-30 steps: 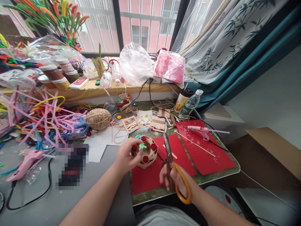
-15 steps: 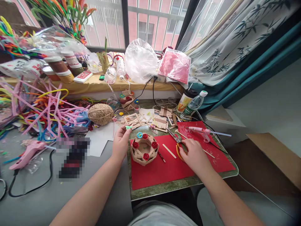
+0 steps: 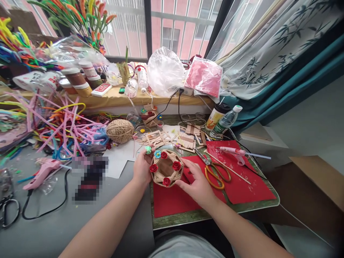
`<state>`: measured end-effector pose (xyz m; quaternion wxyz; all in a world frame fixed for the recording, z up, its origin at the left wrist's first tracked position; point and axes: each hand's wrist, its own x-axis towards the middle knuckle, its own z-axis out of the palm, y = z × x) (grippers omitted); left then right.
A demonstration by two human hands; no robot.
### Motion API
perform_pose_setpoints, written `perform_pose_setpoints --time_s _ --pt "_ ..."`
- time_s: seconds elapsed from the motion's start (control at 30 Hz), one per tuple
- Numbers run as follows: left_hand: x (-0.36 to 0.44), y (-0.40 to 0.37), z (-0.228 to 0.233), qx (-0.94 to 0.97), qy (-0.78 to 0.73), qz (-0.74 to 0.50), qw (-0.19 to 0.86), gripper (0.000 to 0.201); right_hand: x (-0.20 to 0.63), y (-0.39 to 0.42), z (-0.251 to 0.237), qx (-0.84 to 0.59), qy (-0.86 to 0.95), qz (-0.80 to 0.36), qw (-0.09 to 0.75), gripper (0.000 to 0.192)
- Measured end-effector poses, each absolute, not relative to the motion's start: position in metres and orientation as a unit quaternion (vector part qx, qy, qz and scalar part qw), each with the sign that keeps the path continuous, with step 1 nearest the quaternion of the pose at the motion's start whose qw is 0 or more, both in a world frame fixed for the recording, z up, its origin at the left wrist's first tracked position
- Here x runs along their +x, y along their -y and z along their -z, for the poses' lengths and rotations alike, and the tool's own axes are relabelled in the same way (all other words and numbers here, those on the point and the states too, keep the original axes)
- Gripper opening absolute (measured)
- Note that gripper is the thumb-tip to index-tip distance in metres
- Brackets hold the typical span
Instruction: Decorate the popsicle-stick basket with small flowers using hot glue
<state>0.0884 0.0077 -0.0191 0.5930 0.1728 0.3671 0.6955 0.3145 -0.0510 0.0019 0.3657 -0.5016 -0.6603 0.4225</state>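
Between the thumb and fingers of my left hand [image 3: 142,169] a small green flower [image 3: 148,149] is pinched, at the left side of a twine-wrapped octagonal box [image 3: 157,179]. The box carries red roses [image 3: 166,181] around its rim and a blue flower [image 3: 157,154] with a yellow centre at the upper left. My right hand [image 3: 199,186] grips the box's right side, thumb in front and fingers behind. Scissors [image 3: 206,162] with orange handles lie just right of that hand. Underneath is red paper [image 3: 172,208].
A pink glue gun [image 3: 231,149] and a thin wooden stick [image 3: 228,167] lie to the right. Behind are craft sticks [image 3: 186,143], a twine ball [image 3: 120,130] and a water bottle [image 3: 228,120]. Pink pipe cleaners [image 3: 67,122] and another glue gun [image 3: 43,172] are at the left.
My right hand has left the scissors and moved left onto the box. The left hand has come to the box's left side with the green flower. The view has shifted slightly.
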Motion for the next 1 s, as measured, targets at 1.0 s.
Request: perform_pose_setpoints --time_s 1.0 --pt "0.064 -0.013 0.018 0.294 -0.400 -0.742 0.450 0.031 0.296 0.018 -0.005 -0.385 0.369 -0.629 0.566 0.054"
